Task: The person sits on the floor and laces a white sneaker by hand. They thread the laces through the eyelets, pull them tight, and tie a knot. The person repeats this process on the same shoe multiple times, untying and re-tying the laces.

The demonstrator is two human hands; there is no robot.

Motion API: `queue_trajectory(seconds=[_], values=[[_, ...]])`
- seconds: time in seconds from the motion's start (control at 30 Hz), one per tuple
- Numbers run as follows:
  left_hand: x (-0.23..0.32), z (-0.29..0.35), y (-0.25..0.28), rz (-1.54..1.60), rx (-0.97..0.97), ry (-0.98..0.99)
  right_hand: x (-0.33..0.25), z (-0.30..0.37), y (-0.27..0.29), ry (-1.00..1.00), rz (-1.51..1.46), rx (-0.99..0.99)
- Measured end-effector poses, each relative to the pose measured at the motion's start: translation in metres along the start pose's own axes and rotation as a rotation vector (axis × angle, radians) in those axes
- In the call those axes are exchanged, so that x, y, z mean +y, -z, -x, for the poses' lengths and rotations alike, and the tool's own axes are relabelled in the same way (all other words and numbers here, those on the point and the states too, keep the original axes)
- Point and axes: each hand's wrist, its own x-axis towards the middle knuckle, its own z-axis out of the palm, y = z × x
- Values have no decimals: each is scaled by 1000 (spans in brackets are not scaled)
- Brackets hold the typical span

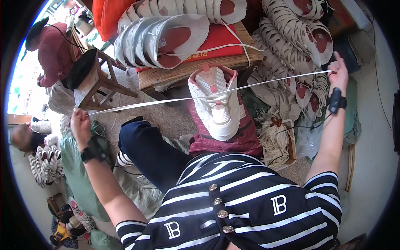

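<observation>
A white shoelace is pulled out nearly straight between my two widely spread hands. My left hand grips one end with closed fingers, at the left beside a green sack. Out to the right, my right hand pinches the other end, with a finger pointing up. The lace crosses a white sneaker with pink lining, at its lace holes. Whether it runs through them I cannot tell. The sneaker rests, toe toward me, on a dark red striped cloth over my lap.
Ahead, a wooden table bears rows of nested white shoe uppers. More stacked uppers are at the right, above a box of loose laces. A wooden stool, a seated person and a green sack are at the left.
</observation>
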Motion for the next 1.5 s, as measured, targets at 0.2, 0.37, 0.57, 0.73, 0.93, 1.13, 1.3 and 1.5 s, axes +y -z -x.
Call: queue_trajectory(seconds=[0.2,0.37,0.57,0.73,0.93,1.13,1.3,1.5], values=[[-79,128,-163,-233,-186,33,99,134,-77,-326,440,-413],[-129,220,-251,-451,-377,132,147,231,-145,-283,648,-692],[-187,247,-267,-527,-570,39,169,270,-144,-67,788,-956],[-196,270,-272,-569,-691,148,157,262,-142,-432,691,-945],[-199,265,-265,-593,-725,241,161,247,-144,-397,700,-974],[-189,272,-270,-617,-652,396,153,248,-153,-196,826,-1017],[-193,266,-269,-665,-637,359,150,250,-167,481,1167,-1054],[-195,259,-272,-678,-681,282,151,256,-180,810,1381,-1124]])
